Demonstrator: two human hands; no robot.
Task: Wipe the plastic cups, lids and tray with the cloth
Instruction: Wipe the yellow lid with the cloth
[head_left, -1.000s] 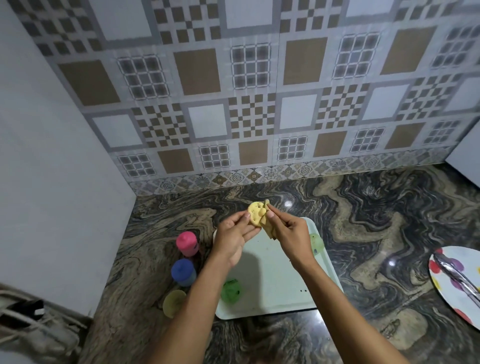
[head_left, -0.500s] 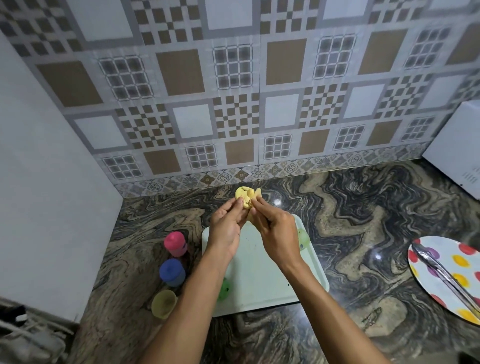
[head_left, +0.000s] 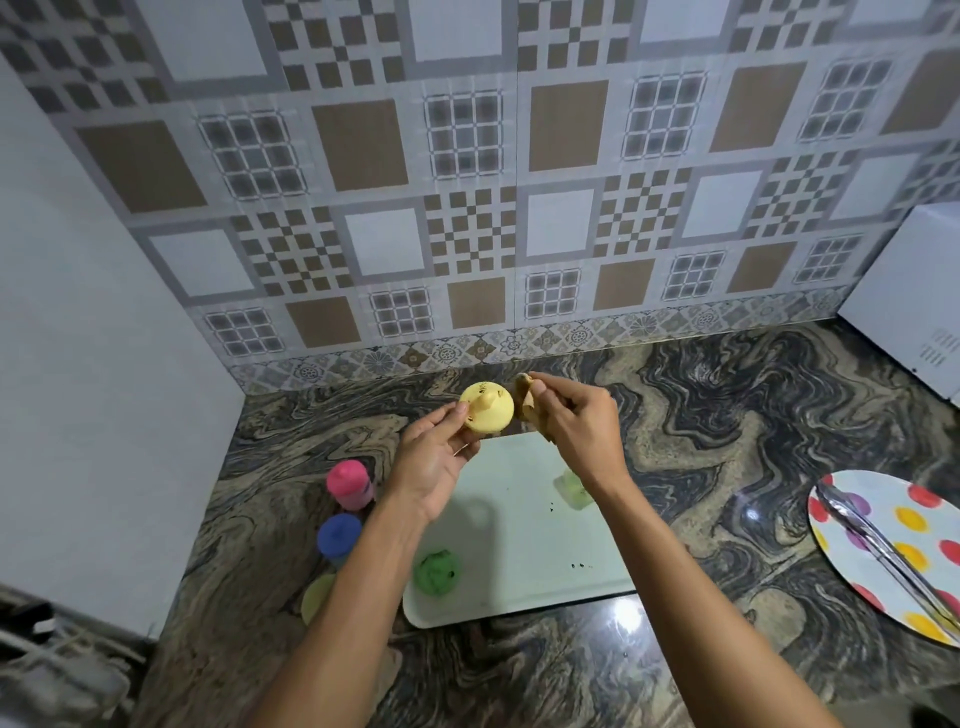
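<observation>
The left hand (head_left: 436, 457) pinches the yellow lid (head_left: 487, 414) by its rim, held up over the far edge of the tray (head_left: 519, 530); the right hand (head_left: 582, 431) grips the bunched cloth (head_left: 527, 410) just beside it; the lid looks light, stiff and probably slippery; the rim seems the best hold.

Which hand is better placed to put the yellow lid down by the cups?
Left, probably: the left hand pinches the lid, and the cups stand on its side. The right hand holds the cloth.
</observation>
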